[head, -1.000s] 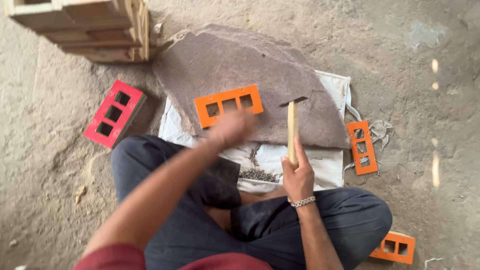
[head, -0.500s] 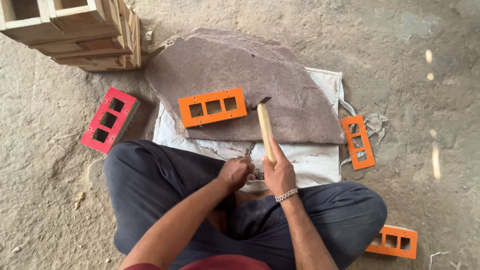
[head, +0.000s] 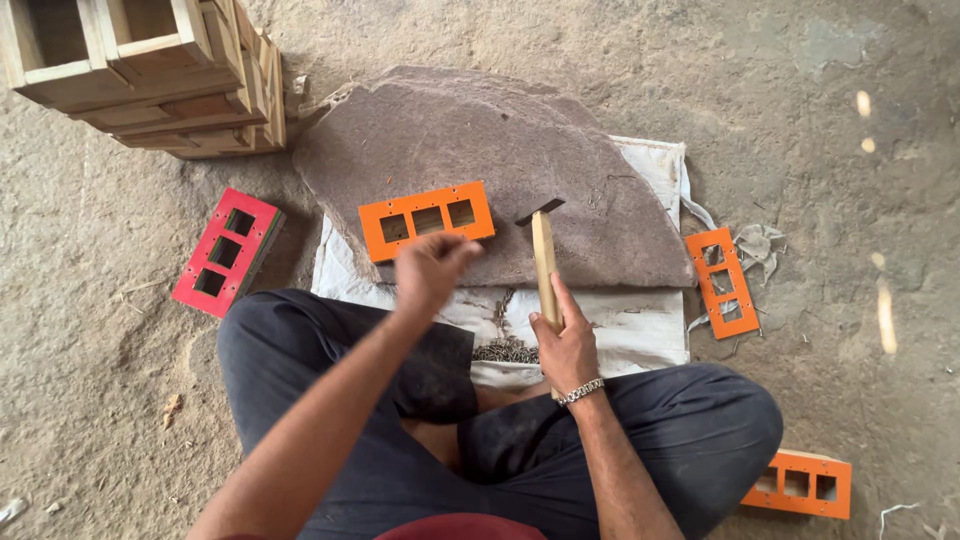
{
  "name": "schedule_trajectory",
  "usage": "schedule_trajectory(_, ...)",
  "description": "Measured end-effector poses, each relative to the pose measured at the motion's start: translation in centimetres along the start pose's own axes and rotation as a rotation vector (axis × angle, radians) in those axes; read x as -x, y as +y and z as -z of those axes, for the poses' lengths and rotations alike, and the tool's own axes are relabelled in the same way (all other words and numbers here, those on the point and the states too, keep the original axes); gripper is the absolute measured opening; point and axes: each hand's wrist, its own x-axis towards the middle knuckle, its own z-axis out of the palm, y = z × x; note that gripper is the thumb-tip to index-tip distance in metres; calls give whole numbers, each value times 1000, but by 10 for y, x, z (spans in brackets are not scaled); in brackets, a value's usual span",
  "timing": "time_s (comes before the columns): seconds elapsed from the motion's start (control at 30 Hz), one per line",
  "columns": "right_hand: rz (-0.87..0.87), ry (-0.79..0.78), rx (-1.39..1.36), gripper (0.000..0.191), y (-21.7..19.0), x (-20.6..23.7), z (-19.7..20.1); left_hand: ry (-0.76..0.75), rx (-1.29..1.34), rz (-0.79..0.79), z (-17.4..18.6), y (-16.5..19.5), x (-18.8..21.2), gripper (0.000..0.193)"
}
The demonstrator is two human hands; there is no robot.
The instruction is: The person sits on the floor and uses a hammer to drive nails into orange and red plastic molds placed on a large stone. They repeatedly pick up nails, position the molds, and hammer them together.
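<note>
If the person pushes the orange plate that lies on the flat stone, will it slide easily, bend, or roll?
The orange plate looks thin, flat and stiff with three cut-outs, so it probably feels light and would not roll. The stone slab looks rough, so it may scrape rather than glide. The left hand hovers just short of it.

**Soft daylight, one blurred hand**

We see an evenly lit scene in bright, diffuse daylight, with no harsh glare. Shadows are soft and short: a faint one lies under the stacked wooden boxes [head: 150,75] and beside the red frame [head: 228,251]. A few small bright sun spots fall on the ground [head: 880,300] at the right. We find the left hand [head: 428,270] slightly motion-blurred; the stone slab [head: 480,140] stays sharp. The edges bend mildly.
</note>
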Motion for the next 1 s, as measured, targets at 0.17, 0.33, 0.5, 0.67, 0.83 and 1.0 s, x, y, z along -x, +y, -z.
schedule_trajectory(0.17,74,11,0,69,-4,-3,3,66,-109,-160,23,21,-52,16)
schedule_trajectory(0.33,18,-8,17,69,-8,-5,4,171,-378,-484,23,17,-81,16)
schedule_trajectory(0.5,-57,-33,43,69,-19,-7,5,141,-368,-539,16,4,-93,14)
schedule_trajectory(0.67,-154,-68,-19,69,-29,-10,4,174,-356,-569,12,-1,-94,10)
schedule_trajectory(0.83,-8,10,59,67,-32,-8,-3,193,-366,-554,14,0,-96,9)
schedule_trajectory(1.0,325,82,134,63,-40,1,-4,176,-386,-556,18,-1,-97,11)
